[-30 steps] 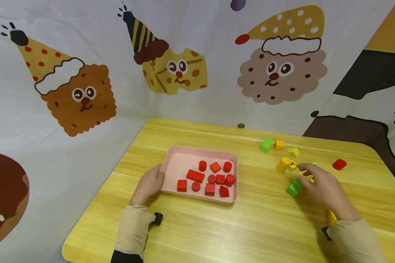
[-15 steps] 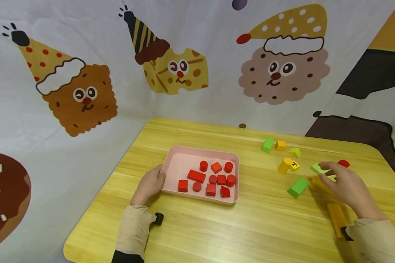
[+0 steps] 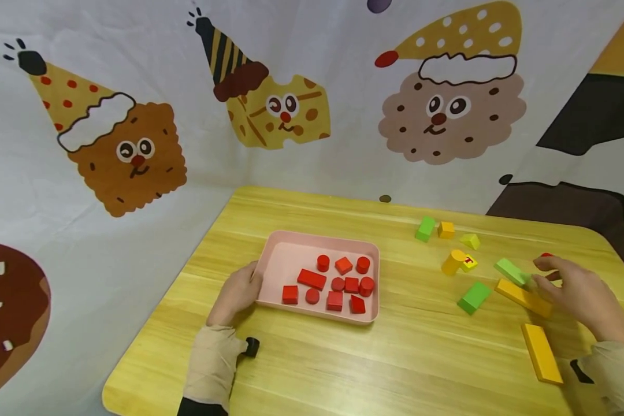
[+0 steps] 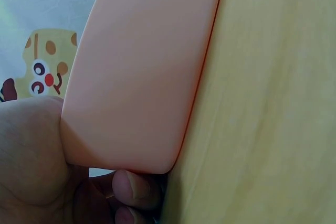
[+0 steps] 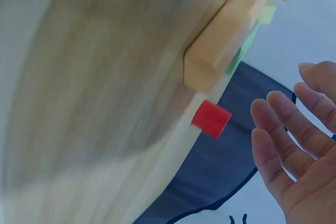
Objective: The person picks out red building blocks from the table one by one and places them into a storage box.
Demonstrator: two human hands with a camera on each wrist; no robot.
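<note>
My left hand (image 3: pixel 235 293) grips the left wall of a pink tray (image 3: pixel 283 251), thumb at the rim and fingertips at its underside in the left wrist view. Inside the tray lie several red toy blocks (image 3: pixel 311 279), both round and square-edged. Over the table's right side hovers my right hand (image 3: pixel 577 296), its fingers spread and loosely bent, holding nothing. A red block (image 5: pixel 211 119) stands near its fingertips; the head view shows only its top past the hand. Close by are a long yellow block (image 3: pixel 520 296) and a light green block (image 3: pixel 511 270).
Another long yellow block (image 3: pixel 542 353) lies nearer the front. A green block (image 3: pixel 474 297), a yellow cylinder (image 3: pixel 453 263) and a lettered yellow block (image 3: pixel 469 263) are left of the right hand. Further back sit a green block (image 3: pixel 425 229), an orange cube (image 3: pixel 446 230) and a yellow-green triangle (image 3: pixel 470 241).
My right hand has moved right, from above the green block to beside the red block, uncovering both long yellow blocks. The left hand keeps its grip on the tray.
</note>
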